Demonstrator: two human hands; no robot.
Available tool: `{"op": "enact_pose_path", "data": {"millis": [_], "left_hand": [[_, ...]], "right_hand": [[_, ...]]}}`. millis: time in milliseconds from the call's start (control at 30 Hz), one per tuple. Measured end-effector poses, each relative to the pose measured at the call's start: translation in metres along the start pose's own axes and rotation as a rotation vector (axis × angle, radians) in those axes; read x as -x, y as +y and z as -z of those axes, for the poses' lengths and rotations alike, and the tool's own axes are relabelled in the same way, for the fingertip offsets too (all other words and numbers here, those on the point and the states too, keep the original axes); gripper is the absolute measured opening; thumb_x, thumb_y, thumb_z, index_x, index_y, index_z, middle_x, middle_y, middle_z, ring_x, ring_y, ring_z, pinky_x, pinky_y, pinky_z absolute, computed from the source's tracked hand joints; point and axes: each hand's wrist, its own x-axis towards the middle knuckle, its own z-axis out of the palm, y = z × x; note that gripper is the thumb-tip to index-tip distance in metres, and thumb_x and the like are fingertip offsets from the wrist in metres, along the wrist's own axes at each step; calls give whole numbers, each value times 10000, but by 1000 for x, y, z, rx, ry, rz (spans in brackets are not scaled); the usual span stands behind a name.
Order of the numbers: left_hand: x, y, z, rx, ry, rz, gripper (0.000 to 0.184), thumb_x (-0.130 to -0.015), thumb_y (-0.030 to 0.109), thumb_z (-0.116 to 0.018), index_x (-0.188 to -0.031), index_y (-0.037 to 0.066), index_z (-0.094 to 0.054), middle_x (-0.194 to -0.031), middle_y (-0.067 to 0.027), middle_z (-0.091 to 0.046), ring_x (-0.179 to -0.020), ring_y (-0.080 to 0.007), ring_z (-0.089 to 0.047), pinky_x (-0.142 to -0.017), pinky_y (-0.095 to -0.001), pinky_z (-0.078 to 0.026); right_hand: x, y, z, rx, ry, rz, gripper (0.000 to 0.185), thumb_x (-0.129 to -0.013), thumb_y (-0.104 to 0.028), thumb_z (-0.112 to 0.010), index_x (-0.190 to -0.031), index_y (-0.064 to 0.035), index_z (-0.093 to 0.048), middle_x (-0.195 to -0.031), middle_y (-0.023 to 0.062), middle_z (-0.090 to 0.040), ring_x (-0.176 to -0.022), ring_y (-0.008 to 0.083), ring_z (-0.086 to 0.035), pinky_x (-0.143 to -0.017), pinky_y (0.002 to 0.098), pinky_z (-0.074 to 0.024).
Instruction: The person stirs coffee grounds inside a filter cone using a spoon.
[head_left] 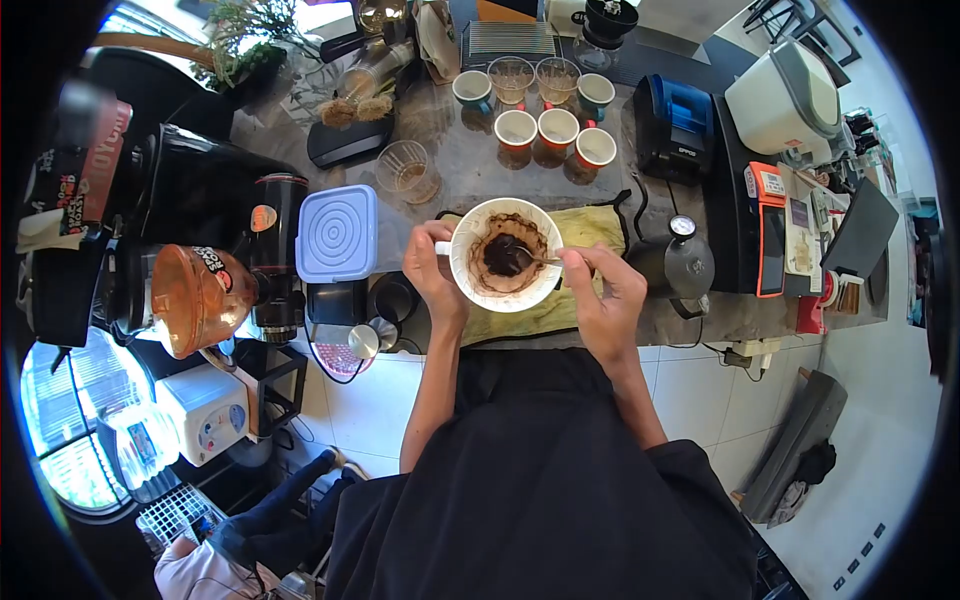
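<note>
A white cone dripper (463, 262) with dark wet coffee grounds (508, 254) inside is held above a yellow-green cloth (590, 228). My left hand (436, 275) grips the dripper by its handle on the left side. Between the thumb and fingers of my right hand (604, 297) is a spoon (541, 260), its tip down in the grounds. Brown residue coats the paper filter's inner wall. Left of the dripper lies a blue square lid (337, 234), and a clear ribbed glass (404, 173) stands behind it.
Several cups, including a red-handled cup (516, 128), stand at the back. A kettle (680, 262) is right of the cloth, near a black printer (676, 130). A grinder with an orange hopper (195, 300) is left. Another person's legs (285, 510) show lower left.
</note>
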Motion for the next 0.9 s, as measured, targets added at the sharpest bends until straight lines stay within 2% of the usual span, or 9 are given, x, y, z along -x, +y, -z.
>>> {"op": "enact_pose_path", "data": {"millis": [333, 433, 533, 633, 733, 767, 800, 867, 900], "left_hand": [[0, -9, 21, -108, -98, 102, 391, -1028, 324, -450, -762, 42, -501, -832, -76, -590, -739, -110, -531, -691, -267, -445], [0, -9, 22, -99, -150, 56, 397, -1032, 359, -417, -820, 43, -528, -926, -112, -596, -845, -155, -554, -790, -314, -469], [6, -6, 23, -57, -151, 91, 549, -1013, 534, -367, -1021, 21, -565, -1111, -178, -600, -1049, -243, -567, -944, -391, -462], [16, -12, 36, -50, -232, 77, 1027, -803, 838, -325, -1394, 1, -374, -1374, -269, -473, -1284, -355, -471, -1088, -480, -382], [31, -9, 34, -283, -286, 7, 1235, -669, 914, -443, -1482, 23, -179, -1459, -275, -360, -1308, -366, -443, -1096, -487, -373], [36, -1, 30, -390, -287, 46, 1311, -615, 898, -548, -1494, 31, -108, -1473, -262, -334, -1316, -365, -433, -1106, -485, -364], [43, -12, 43, -157, -332, 78, 1364, -538, 648, -848, -1502, 48, -92, -1508, -260, -256, -1373, -369, -352, -1112, -488, -359], [48, -25, 49, -184, -374, -16, 1350, -541, 459, -936, -1502, 60, -75, -1485, -229, -292, -1356, -347, -379, -1098, -473, -386], [52, -29, 54, -191, -373, -9, 1350, -541, 459, -936, -1502, 60, -75, -1485, -229, -292, -1356, -347, -379, -1098, -473, -386]], "right_hand": [[0, 4, 4, 35, -83, -19, 82, -879, -29, -660, -889, 47, -691, -679, 74, -597, -607, 139, -538, -579, 275, -431], [-1, -3, 7, 24, -90, -16, 78, -876, -19, -658, -896, 46, -696, -683, 75, -602, -604, 137, -537, -574, 271, -429], [-4, -8, 10, -8, -61, 18, 76, -868, -9, -664, -906, 45, -701, -686, 75, -604, -597, 133, -535, -563, 269, -421], [-6, -7, 15, -2, -60, 48, 77, -855, -1, -671, -909, 44, -704, -690, 75, -611, -589, 142, -534, -552, 276, -418], [-12, -2, 12, 25, -104, 35, 76, -847, -4, -681, -908, 34, -707, -689, 75, -614, -582, 157, -535, -543, 287, -419], [-13, -1, 11, 34, -117, 28, 82, -830, -13, -700, -905, 17, -715, -695, 76, -618, -588, 174, -544, -543, 295, -428], [-14, 0, 10, 35, -111, 30, 82, -830, -13, -700, -905, 17, -715, -695, 76, -618, -588, 174, -544, -543, 295, -428], [-14, 4, 10, 9, -160, 57, 95, -808, -19, -722, -901, 1, -720, -699, 77, -617, -593, 180, -549, -540, 295, -433], [-14, 5, 12, 14, -194, 31, 127, -775, -19, -744, -900, -11, -723, -706, 74, -622, -619, 194, -558, -566, 305, -444]]}}
